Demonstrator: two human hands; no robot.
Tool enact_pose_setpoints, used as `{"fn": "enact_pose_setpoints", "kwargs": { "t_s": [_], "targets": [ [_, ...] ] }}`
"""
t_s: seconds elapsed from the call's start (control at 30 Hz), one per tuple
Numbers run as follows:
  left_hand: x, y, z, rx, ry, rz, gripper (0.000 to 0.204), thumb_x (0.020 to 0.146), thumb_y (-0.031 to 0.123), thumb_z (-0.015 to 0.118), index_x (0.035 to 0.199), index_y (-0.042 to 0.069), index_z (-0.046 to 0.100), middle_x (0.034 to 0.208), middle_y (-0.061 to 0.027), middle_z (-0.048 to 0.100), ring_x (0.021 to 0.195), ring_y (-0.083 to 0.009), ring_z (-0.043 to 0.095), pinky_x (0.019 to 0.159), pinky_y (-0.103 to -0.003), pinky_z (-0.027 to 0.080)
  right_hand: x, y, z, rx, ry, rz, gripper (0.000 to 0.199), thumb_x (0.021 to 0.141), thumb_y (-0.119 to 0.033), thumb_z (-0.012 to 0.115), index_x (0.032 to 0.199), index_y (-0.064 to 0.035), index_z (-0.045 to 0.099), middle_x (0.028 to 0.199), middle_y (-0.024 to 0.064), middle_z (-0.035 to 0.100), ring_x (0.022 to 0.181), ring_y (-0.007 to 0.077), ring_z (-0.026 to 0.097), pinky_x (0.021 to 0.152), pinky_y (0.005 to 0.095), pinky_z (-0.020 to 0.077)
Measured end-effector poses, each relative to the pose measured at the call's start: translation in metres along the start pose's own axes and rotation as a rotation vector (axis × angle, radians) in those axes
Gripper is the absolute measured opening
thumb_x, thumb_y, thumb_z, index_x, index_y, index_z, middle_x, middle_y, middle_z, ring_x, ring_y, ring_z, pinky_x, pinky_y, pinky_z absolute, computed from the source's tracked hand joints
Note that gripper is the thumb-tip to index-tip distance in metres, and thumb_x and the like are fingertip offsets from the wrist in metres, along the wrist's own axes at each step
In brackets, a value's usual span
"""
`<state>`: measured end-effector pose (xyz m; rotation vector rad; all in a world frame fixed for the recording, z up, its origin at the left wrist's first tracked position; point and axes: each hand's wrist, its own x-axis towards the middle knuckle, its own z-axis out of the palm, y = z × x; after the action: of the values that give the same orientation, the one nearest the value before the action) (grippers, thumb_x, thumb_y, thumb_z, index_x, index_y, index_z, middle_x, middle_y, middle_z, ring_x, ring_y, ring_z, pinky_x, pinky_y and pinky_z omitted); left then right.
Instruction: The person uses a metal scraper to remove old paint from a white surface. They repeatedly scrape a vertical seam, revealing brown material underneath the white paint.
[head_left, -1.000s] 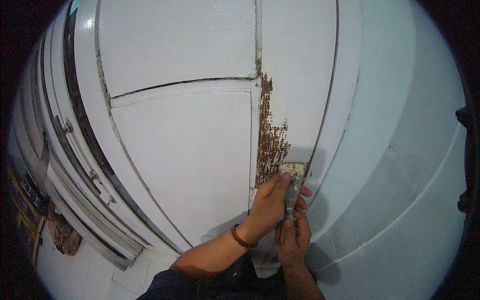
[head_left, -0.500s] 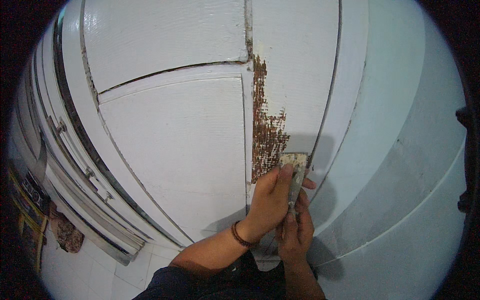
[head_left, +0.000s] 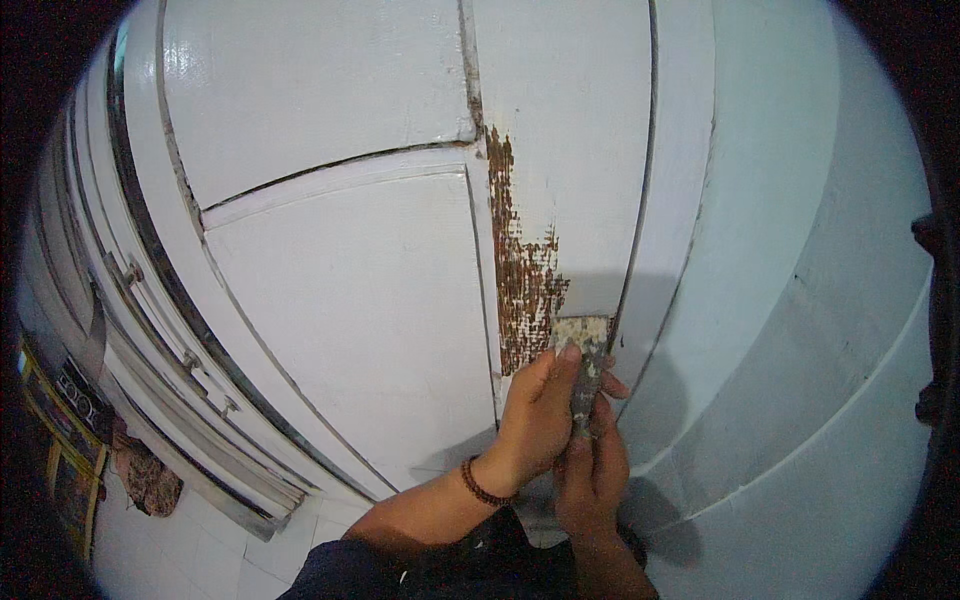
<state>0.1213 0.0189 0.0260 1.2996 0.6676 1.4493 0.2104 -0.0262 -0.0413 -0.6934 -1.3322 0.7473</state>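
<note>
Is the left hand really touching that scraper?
Touching: the head view shows the left hand with its thumb lying on the scraper, no gap between them.

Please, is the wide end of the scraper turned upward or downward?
Upward: the scraper shows its wide end above the left hand and narrows down toward the right hand.

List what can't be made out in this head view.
Head view:
Paint-flecked grey metal scraper: lower end hidden by right hand, left side partly by left hand.
Scraper-to-door contact: blade hides any gap.
White panelled door: top cut off by upper edge.
Rough brown object, lower left: too blurred to identify.
</note>
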Motion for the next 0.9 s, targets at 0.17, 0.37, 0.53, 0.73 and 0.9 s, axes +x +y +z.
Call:
{"fn": "enact_pose_setpoints", "kwargs": {
  "t_s": [0.17, 0.37, 0.53, 0.73, 0.9],
  "targets": [
    [-0.004, -0.002, 0.002, -0.044, 0.012, -0.038, 0.044, 0.11, 0.038, 0.037, 0.109, 0.002, 0.062, 0.085, -0.0105, 0.071, 0.069, -0.0125, 0.064, 0.061, -0.026, 0.053, -0.007, 0.005, -0.003, -0.022, -0.002, 0.027, 0.054, 0.105, -0.022, 0.043, 0.151, 0.0048, 0.034, 0.112, 0.0071, 0.062, 0.073, 0.0054, 0.051, 0.06, 0.02, 0.0405],
    [-0.002, -0.001, 0.001, -0.015, 0.008, -0.016, 0.042, 0.111, 0.036, 0.037, 0.106, 0.002, 0.061, 0.086, -0.0101, 0.07, 0.069, -0.0127, 0.064, 0.061, -0.027, 0.054, -0.006, 0.013, -0.004, -0.114, 0.02, 0.001, 0.052, 0.104, -0.017, 0.043, 0.151, 0.0037, 0.035, 0.1, 0.0041, 0.064, 0.064, 0.0042, 0.049, 0.053, 0.0204, 0.0384],
    [-0.001, 0.001, 0.001, 0.007, 0.008, -0.017, 0.041, 0.11, 0.033, 0.038, 0.107, 0.001, 0.062, 0.089, -0.01, 0.069, 0.074, -0.0145, 0.065, 0.066, -0.028, 0.055, -0.001, 0.009, -0.002, -0.107, 0.013, -0.009, 0.052, 0.104, -0.017, 0.043, 0.151, 0.0041, 0.035, 0.098, 0.0038, 0.064, 0.061, 0.0029, 0.047, 0.052, 0.0197, 0.0369],
    [-0.001, 0.002, 0.002, -0.023, 0.025, -0.052, 0.04, 0.11, 0.031, 0.038, 0.11, -0.001, 0.062, 0.09, -0.0107, 0.069, 0.078, -0.0163, 0.067, 0.069, -0.028, 0.055, -0.003, -0.001, -0.001, 0.056, 0.003, 0.127, 0.052, 0.105, -0.018, 0.043, 0.15, 0.0074, 0.037, 0.082, 0.0033, 0.053, 0.066, 0.0098, 0.05, 0.059, 0.0274, 0.0431],
    [0.0, 0.001, 0.004, -0.071, 0.046, -0.047, 0.039, 0.11, 0.032, 0.039, 0.111, 0.0, 0.062, 0.088, -0.0097, 0.07, 0.075, -0.0147, 0.065, 0.066, -0.028, 0.054, -0.003, 0.005, 0.002, 0.07, 0.023, 0.094, 0.053, 0.104, -0.018, 0.044, 0.152, 0.0024, 0.035, 0.095, 0.0023, 0.061, 0.065, 0.0036, 0.048, 0.053, 0.0201, 0.0377]
  ]
}}
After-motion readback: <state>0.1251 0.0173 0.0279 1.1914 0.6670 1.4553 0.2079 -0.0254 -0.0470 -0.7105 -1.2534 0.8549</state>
